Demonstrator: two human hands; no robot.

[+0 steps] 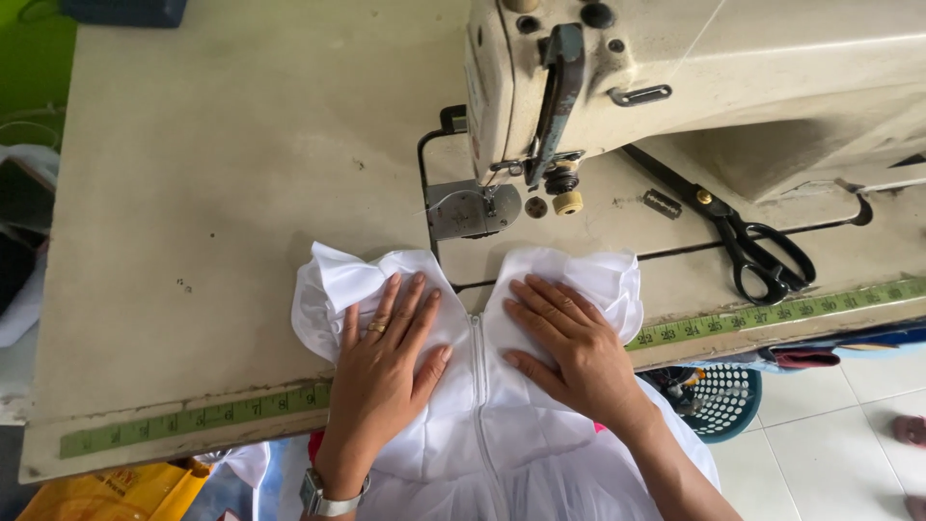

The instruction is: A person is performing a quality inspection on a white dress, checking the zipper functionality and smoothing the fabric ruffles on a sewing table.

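Note:
A white garment (473,425) with ruffled edges and a zipper (478,386) down its middle lies over the front edge of the sewing table (222,193). My left hand (386,352) rests flat on the fabric left of the zipper, fingers spread, a ring on one finger and a watch at the wrist. My right hand (564,338) presses flat on the fabric right of the zipper. Just beyond the garment stands the cream sewing machine (675,77), its presser foot and metal plate (473,207) a little ahead of my fingertips.
Black scissors (743,241) lie on the table under the machine arm at the right. A green measuring tape (772,314) runs along the table's front edge. A teal plastic basket (719,400) sits on the tiled floor below right. A yellow bag (116,492) is lower left.

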